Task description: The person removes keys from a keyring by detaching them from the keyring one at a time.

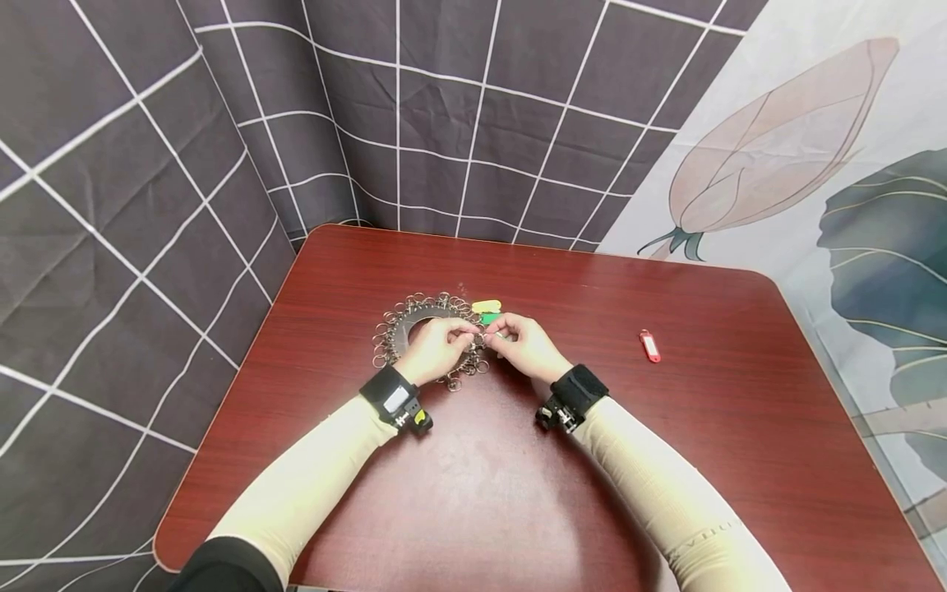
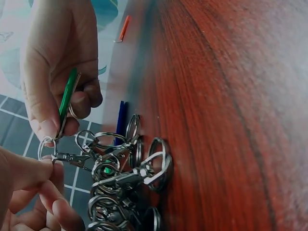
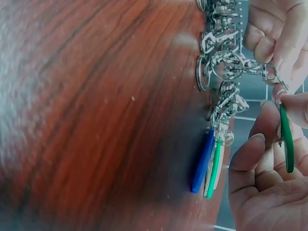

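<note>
green plastic, thin and flat, shows between the thumb and curled fingers of the right hand [image 1: 527, 345]: a green key tag [image 2: 67, 96] pinched edge-on, with a small split ring [image 2: 45, 144] at its lower end. the left hand [image 1: 435, 349] meets it there, its fingertips [image 2: 33, 168] pinching a silver swivel clasp [image 2: 72, 159] whose end touches that ring; whether the clasp is hooked through the ring cannot be told. no box, tray or bowl is in view; the nearest thing to a holder is a dark flat ring-shaped board [image 1: 414, 316] lying on the red-brown wooden table [image 1: 518, 493], its rim hung all round with metal key rings and clasps [image 1: 385, 341]. both hands work just at the right edge of this board, lifted a little above the tabletop. the clasp in the left hand sits among a heap of the same silver clasps and rings [image 2: 125, 178]. in the right wrist view a blue tag [image 3: 202, 161], another green tag [image 3: 213, 168] and a pale one lie side by side on the table just beside the heap; the head view shows a yellow tag [image 1: 486, 306] there too. a red tag [image 1: 649, 345] lies alone, well apart to the right. checked dark cloth [image 1: 148, 164] hangs behind the table.
</note>
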`<state>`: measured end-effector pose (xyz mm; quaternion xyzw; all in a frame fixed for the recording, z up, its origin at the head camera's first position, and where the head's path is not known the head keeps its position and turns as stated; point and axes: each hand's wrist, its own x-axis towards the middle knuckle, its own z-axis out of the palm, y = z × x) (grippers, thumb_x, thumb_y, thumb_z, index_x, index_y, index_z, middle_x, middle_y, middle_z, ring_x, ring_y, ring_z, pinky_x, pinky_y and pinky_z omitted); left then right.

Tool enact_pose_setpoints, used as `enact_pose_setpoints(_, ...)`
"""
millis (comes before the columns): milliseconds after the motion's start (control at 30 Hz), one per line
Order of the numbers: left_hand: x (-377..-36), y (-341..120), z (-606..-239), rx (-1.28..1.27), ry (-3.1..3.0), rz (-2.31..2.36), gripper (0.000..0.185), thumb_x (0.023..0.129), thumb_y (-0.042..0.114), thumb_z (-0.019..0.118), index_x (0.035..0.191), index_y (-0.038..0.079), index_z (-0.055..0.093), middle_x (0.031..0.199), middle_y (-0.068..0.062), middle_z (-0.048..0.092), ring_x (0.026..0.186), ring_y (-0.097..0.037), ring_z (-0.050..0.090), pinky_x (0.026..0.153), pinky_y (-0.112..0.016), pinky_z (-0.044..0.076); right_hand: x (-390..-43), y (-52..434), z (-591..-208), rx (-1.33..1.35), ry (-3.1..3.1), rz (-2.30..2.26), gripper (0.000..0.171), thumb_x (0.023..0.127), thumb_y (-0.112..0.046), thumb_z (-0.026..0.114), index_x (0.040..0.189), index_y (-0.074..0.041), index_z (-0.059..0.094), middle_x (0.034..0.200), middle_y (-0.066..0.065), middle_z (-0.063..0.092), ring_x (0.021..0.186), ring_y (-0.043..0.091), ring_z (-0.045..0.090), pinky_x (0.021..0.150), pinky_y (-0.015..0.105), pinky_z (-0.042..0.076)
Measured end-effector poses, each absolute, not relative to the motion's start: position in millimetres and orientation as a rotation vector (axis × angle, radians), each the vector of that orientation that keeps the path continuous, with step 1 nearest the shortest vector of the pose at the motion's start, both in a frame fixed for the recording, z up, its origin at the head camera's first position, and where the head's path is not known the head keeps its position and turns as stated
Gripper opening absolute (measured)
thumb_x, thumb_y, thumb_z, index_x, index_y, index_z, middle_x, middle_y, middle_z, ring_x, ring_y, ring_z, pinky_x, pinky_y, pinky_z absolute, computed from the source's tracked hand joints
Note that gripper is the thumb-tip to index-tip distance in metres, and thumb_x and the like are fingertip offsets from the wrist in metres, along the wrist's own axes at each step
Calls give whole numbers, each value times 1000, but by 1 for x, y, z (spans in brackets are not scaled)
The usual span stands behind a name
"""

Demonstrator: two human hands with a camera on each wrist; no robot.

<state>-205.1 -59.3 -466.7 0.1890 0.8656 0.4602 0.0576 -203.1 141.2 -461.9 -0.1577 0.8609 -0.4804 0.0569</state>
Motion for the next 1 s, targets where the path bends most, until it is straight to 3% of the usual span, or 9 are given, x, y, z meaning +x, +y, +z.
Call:
enact_pose_setpoints(267, -203, -57, -471, 586, 2582, 1433, 11, 94, 16, 63, 101, 10, 67, 89, -1, 66, 77, -11, 63, 72, -27, 51, -203, 141, -468, -444, 2553, -1500, 7, 90, -11, 66, 96, -6, 65, 81, 12, 68, 62, 14, 59, 55, 25, 49)
enact_pose_setpoints(500, -205, -56, -477, 634, 2509, 1511, 14, 89, 8, 68, 101, 5, 63, 86, -3, 63, 77, -14, 60, 72, -27, 51, -206, 141, -468, -422, 2550, -1509, 13, 90, -11, 65, 102, -6, 64, 79, 8, 67, 63, 20, 60, 54, 26, 49)
enact_pose_setpoints(700, -205, -57, -479, 588, 2542, 1528, 14, 90, 12, 67, 103, 8, 66, 87, -1, 65, 77, -13, 62, 72, -27, 52, -205, 141, -466, -385, 2513, -1553, 25, 91, -12, 66, 113, -1, 60, 86, 10, 69, 63, 19, 59, 55, 24, 48)
enact_pose_setpoints(1000, -207, -55, -480, 632, 2581, 1564, 11, 91, 12, 66, 101, 11, 69, 90, -1, 68, 81, -14, 64, 76, -28, 53, -205, 147, -468, -386, 2539, -1531, 19, 90, -16, 68, 104, -3, 65, 84, 12, 69, 70, 19, 62, 61, 24, 50)
